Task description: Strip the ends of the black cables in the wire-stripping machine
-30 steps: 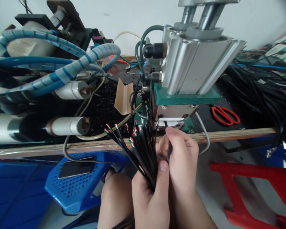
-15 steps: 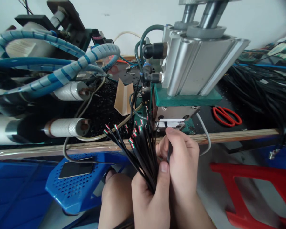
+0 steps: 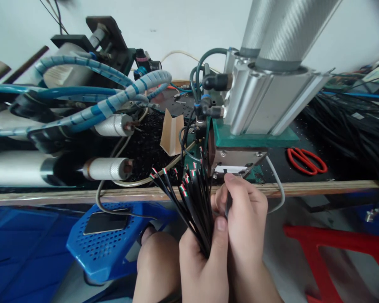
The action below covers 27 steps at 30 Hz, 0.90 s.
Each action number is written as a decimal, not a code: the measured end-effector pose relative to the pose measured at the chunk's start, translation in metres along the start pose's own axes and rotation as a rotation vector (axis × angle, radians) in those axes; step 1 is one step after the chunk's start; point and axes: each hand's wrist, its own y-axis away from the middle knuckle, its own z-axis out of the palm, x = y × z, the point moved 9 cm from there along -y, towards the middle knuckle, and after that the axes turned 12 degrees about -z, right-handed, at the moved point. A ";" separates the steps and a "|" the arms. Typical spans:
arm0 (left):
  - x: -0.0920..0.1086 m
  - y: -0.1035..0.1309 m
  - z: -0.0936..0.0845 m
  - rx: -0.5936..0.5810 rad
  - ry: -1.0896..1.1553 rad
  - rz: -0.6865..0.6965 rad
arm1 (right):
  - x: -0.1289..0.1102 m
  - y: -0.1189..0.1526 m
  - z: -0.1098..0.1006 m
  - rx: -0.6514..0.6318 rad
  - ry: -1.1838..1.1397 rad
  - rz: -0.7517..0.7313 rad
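My left hand point(image 3: 205, 265) is closed around a bundle of black cables point(image 3: 192, 210). Their cut ends fan out up and to the left, showing red, white and green wire tips. Close beside it on the right, my right hand point(image 3: 243, 214) pinches a single black cable point(image 3: 228, 204). The far end of that cable reaches the slot at the bottom of a pneumatic press point(image 3: 240, 158), just beyond my fingertips. A white strip point(image 3: 232, 169) lies across the slot. The press has a silver cylinder block point(image 3: 265, 101) on a green plate.
Red-handled scissors point(image 3: 307, 161) lie right of the press, near piled black cables point(image 3: 344, 126). Left are blue-wrapped hoses point(image 3: 113, 94), metal cylinders point(image 3: 110, 169), a folded cardboard piece point(image 3: 172, 134) and black scraps. Below stand a blue stool point(image 3: 88, 252) with a phone point(image 3: 105, 222) and a red stool point(image 3: 334, 237).
The press's upper part has come down: its slot is narrower and textured sleeves now show above the block. The view has shifted slightly. Both hands keep their grips.
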 end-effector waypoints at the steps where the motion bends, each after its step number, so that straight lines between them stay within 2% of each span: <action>1: -0.002 0.000 0.003 -0.023 0.002 -0.009 | 0.001 0.000 0.000 0.006 0.000 0.004; 4: -0.008 0.001 0.012 -0.107 0.024 -0.046 | 0.003 0.000 -0.001 0.010 0.001 0.002; 8: -0.013 0.000 0.015 -0.153 0.028 -0.073 | 0.002 -0.001 -0.001 0.014 0.007 -0.010; 13: -0.007 0.002 0.015 -0.104 0.085 -0.039 | 0.003 0.001 -0.001 0.013 -0.019 -0.020; 16: -0.007 0.001 0.012 -0.072 0.100 -0.026 | 0.004 0.001 0.001 -0.029 -0.037 -0.086; 22: -0.020 -0.012 0.004 -0.195 0.049 -0.015 | -0.001 0.008 0.006 -0.090 -0.093 -0.271; 27: -0.029 -0.008 -0.007 -0.138 0.113 -0.042 | -0.013 0.023 0.009 -0.116 -0.079 -0.368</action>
